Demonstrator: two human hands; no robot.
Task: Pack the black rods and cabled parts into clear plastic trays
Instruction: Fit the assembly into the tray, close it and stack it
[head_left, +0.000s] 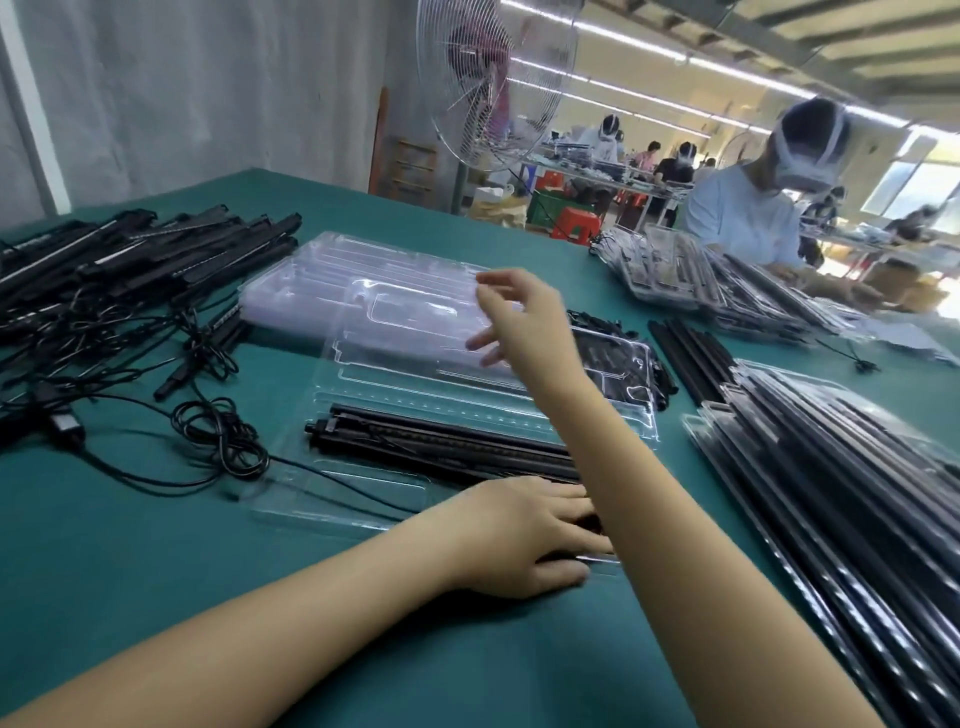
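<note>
A factory packing floor: the long green-covered worktable (156, 545) carries heaps of black rods (130, 249) and stacked clear plastic trays (332, 291). Behind the worktable stands an industrial pedestal fan (488, 88); farther behind it, more workers (668, 169) sit at bench rows under strip lights (727, 67).

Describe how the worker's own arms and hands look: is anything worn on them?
Both are bare: the left hand and the right hand wear no gloves, and no ring, watch or bracelet shows. No sleeve shows on either arm as far as the picture reaches.
</note>
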